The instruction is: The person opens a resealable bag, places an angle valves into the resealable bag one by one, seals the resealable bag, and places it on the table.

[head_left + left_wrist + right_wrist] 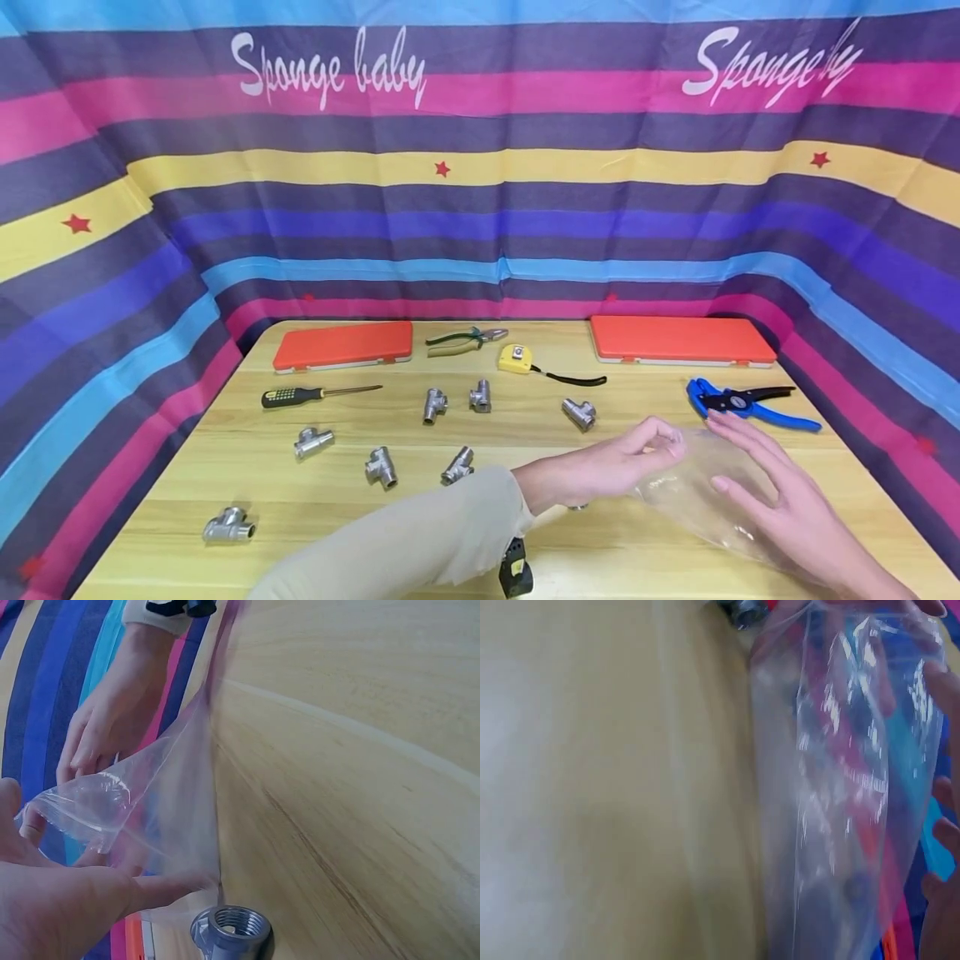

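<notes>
A clear plastic bag (693, 492) hangs between my two hands above the right front of the table. My left hand (611, 467) pinches the bag near its upper edge; in the left wrist view, the film (176, 802) spreads out from that hand. My right hand (795, 504) lies along the bag's right side with fingers spread and fairly straight. In the right wrist view, the long, creased bag (840, 795) shows nothing inside. A metal tee pipe fitting (231, 930) stands on the table below my left hand, mostly hidden in the head view.
Several tee fittings (381, 467) lie scattered across the wooden table (300, 508). Farther back are a screwdriver (296, 397), pliers (457, 340), a yellow tape measure (515, 358) and two red cases (345, 343). Blue wire strippers (780, 415) lie just beyond my right hand.
</notes>
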The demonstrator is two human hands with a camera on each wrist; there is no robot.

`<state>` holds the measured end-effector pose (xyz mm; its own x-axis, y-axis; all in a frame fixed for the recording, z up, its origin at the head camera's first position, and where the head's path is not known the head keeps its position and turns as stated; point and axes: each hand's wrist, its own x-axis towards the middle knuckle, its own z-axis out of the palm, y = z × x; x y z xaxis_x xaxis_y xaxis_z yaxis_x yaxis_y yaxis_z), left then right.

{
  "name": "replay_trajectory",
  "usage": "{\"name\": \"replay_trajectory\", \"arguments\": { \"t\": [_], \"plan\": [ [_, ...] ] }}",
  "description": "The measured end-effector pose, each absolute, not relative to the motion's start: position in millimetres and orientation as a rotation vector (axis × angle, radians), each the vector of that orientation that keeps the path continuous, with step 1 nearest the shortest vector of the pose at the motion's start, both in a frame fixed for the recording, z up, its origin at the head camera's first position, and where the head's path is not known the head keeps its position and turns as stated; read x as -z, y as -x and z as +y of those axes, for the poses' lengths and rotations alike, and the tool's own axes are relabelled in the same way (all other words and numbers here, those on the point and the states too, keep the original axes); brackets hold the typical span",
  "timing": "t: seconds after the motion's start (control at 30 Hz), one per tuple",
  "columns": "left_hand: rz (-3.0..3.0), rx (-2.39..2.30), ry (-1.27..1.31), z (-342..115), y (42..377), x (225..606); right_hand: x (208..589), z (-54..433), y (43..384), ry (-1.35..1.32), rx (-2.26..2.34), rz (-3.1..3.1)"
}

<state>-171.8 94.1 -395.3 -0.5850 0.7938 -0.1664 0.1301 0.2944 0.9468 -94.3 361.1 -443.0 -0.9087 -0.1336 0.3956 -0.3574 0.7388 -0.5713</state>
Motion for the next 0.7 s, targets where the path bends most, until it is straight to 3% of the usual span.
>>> {"name": "replay_trajectory", "arguments": {
  "t": [0.43,0.7],
  "plan": [
    [2.003,-1.249,-0.765,78,171,396,452,346,117,-0.494,-1.072,-2.374],
    [2.106,-1.240,-0.787,21,188,391,454,344,120,-0.526,-1.071,-2.369]
  ]
}}
